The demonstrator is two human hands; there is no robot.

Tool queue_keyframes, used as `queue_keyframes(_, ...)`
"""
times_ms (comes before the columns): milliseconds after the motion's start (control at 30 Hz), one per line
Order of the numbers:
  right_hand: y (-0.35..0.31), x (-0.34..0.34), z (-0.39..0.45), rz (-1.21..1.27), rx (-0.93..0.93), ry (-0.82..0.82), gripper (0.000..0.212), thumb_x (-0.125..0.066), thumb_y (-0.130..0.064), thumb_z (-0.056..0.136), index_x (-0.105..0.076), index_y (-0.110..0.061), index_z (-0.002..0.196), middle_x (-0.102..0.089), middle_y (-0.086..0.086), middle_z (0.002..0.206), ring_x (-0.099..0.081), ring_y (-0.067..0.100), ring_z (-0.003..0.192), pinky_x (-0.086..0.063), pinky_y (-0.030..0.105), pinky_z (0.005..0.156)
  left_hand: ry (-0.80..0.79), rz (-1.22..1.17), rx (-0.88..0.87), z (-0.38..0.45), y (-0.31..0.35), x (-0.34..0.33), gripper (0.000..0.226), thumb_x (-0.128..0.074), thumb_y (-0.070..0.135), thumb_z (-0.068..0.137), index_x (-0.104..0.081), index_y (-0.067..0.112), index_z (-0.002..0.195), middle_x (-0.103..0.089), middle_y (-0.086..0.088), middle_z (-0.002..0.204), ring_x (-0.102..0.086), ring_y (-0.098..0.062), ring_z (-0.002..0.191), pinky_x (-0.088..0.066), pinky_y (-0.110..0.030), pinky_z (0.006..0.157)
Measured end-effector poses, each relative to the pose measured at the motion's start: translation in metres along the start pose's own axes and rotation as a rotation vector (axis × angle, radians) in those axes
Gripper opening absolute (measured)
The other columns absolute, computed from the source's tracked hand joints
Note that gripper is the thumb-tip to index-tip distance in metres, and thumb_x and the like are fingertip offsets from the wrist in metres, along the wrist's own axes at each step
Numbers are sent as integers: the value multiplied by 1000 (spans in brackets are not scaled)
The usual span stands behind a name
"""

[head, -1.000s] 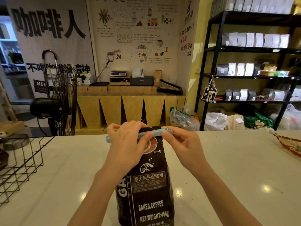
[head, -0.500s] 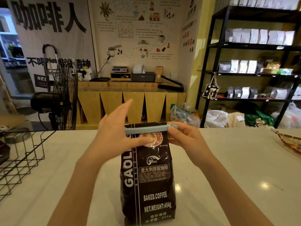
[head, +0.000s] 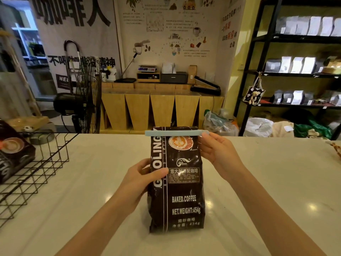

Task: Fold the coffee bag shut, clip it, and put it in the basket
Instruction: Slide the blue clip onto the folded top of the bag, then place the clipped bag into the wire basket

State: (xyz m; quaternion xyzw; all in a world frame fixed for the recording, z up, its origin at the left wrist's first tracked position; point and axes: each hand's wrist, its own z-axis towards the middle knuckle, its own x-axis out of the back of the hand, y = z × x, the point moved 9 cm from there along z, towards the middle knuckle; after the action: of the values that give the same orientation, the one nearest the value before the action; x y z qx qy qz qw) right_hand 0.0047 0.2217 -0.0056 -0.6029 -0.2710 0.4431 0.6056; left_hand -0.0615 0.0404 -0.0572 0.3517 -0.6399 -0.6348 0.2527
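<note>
Dark brown printed coffee bag (head: 181,182) upright at table (head: 267,191) centre, pale blue plastic clip (head: 176,133) across its folded top.
Left hand (head: 140,179) grips bag's 9 o'clock side; right hand (head: 215,151) loosely open, fingertips at clip's 3 o'clock end. Black wire basket (head: 35,169) at 9 o'clock.

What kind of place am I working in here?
Likely a coffee shop or roastery: shelves of packaged bags, a scale and bag sealer on the back counter, coffee posters.
</note>
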Motion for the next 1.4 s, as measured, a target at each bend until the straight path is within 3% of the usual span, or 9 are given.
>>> queue_keyframes(100, 20, 1, -7, -8, -139, -49, 39, -57, -31, 85, -58, -9, 118, -70, 8, 110, -66, 21, 103, -51, 35, 91, 48, -42, -19, 0, -1, 4, 54, -74, 22, 52, -63, 15, 104, -75, -5, 93, -71, -20, 81, -52, -28, 66)
queue_keyframes(233, 53, -4, -40, -117, -257, -189, 44, -60, -40, 73, -65, -13, 108, -74, 3, 103, -67, 19, 101, -49, 30, 86, 66, -42, -56, -2, -1, 3, 50, -72, 25, 56, -64, 17, 104, -75, -3, 94, -70, -19, 85, -51, -28, 69)
queue_keyframes(400, 70, -7, -56, -94, -227, -136, 33, -51, -42, 77, -67, -21, 96, -76, -4, 92, -70, 10, 90, -51, 22, 77, 91, -66, -78, -7, -5, -3, 42, -65, 31, 64, -62, 23, 105, -74, 0, 98, -69, -17, 90, -53, -27, 73)
queue_keyframes(633, 54, -45, -44, -152, -158, -138, 29, -44, -42, 88, -67, -25, 93, -77, -5, 88, -71, 12, 88, -51, 30, 84, 249, -73, -222, -28, 26, 26, 34, -65, 34, 62, -64, 29, 96, -75, 6, 87, -71, -15, 84, -57, -28, 68)
queue_keyframes(800, 16, -120, -29, -124, -32, -219, 28, -43, -43, 89, -66, -28, 91, -76, -5, 89, -71, 12, 89, -51, 33, 87, 355, -18, -386, -56, 92, 77, 31, -65, 36, 60, -62, 33, 91, -75, 6, 86, -71, -15, 82, -57, -31, 71)
queue_keyframes(967, -13, -228, -21, -56, 27, -384, 26, -42, -42, 90, -62, -27, 85, -75, -13, 73, -71, 3, 75, -51, 25, 73, 482, 45, -525, -100, 155, 152, 35, -66, 35, 62, -64, 30, 97, -75, 4, 90, -71, -14, 83, -56, -32, 72)
queue_keyframes(1167, -15, -365, -10, -153, 48, -550, 34, -37, -49, 91, -60, -26, 102, -67, -2, 109, -59, 16, 110, -39, 39, 105, 657, 80, -650, -153, 192, 252, 33, -69, 33, 63, -63, 31, 95, -73, 3, 94, -70, -14, 85, -56, -37, 75)
queue_keyframes(1267, 1, -423, -5, -276, 57, -600, 42, -37, -48, 92, -51, -24, 124, -58, 1, 128, -52, 19, 119, -38, 43, 106, 787, 123, -662, -173, 187, 303, 29, -70, 30, 67, -59, 39, 92, -69, 6, 101, -68, -12, 92, -55, -39, 81)
queue_keyframes(1400, 46, -474, -6, -349, -48, -663, 41, -40, -42, 93, -51, -19, 126, -56, 4, 129, -51, 24, 120, -47, 40, 95, 937, 155, -594, -191, 159, 360, 50, -70, 26, 71, -50, 24, 117, -63, 6, 109, -61, -11, 101, -52, -40, 88)
